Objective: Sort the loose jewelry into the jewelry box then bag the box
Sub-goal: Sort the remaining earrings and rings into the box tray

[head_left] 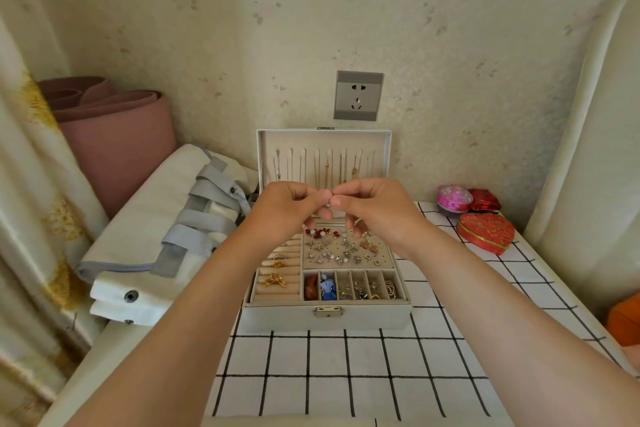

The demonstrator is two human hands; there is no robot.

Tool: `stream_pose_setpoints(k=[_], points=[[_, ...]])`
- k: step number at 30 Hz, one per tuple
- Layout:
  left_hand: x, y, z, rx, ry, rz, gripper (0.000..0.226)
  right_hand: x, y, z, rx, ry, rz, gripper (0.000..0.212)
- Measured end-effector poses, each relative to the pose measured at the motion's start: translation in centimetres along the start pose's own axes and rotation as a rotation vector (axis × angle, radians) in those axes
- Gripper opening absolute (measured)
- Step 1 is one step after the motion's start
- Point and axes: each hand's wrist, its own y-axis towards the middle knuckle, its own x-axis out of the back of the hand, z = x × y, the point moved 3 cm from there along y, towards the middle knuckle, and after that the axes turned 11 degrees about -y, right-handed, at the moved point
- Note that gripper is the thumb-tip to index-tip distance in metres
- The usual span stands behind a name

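Note:
The pale grey jewelry box (325, 317) stands open on the checked tablecloth, its lid upright against the wall with several necklaces hanging inside. Its tray holds ring rolls at the left, a panel studded with earrings (341, 250) and small compartments along the front. Above the tray my left hand (291, 210) and my right hand (375, 210) meet fingertip to fingertip, both pinching one small silvery earring (328, 204). A white fabric bag with grey straps (166, 239) lies folded to the left of the box.
A red heart-shaped box (485, 232), a pink round case (453, 199) and a dark red box (485, 200) sit at the table's back right. A rolled pink mat (114, 135) leans in the left corner. A wall socket (358, 95) is behind the box.

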Motion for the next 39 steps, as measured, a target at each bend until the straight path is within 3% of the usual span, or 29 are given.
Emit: stream_pose_setpoints(k=[5,9,13,19,24,29,32,39], points=[[-0.1,-0.1,-0.2,0.005,-0.086,-0.03,0.016,0.0,0.1,-0.1,-0.072,0.188,-0.018,0.007],[-0.6,-0.2,0.0,0.006,-0.091,0.057,0.014,-0.1,0.3,-0.1,-0.137,0.331,0.01,0.012],[-0.9,-0.2,0.5,0.008,-0.105,0.024,0.005,-0.4,0.2,-0.2,-0.161,0.333,0.046,0.012],[-1.0,0.1,1.0,0.053,-0.083,0.028,0.006,0.0,-0.2,-0.1,-0.04,0.021,-0.01,0.021],[-1.2,0.4,1.9,0.052,0.067,0.052,0.007,0.4,-0.1,-0.6,0.083,-0.28,-0.073,0.013],[-0.9,0.0,3.5,-0.051,0.541,0.107,0.019,-0.1,-0.1,-2.4,0.132,-0.745,-0.077,0.004],[-0.9,0.0,4.3,-0.098,0.665,0.124,0.026,-0.8,-0.5,-2.9,0.135,-1.016,-0.048,0.003],[-2.0,-0.2,4.4,-0.146,0.79,0.252,0.03,-1.6,0.0,-2.8,0.194,-1.168,-0.051,0.006]])
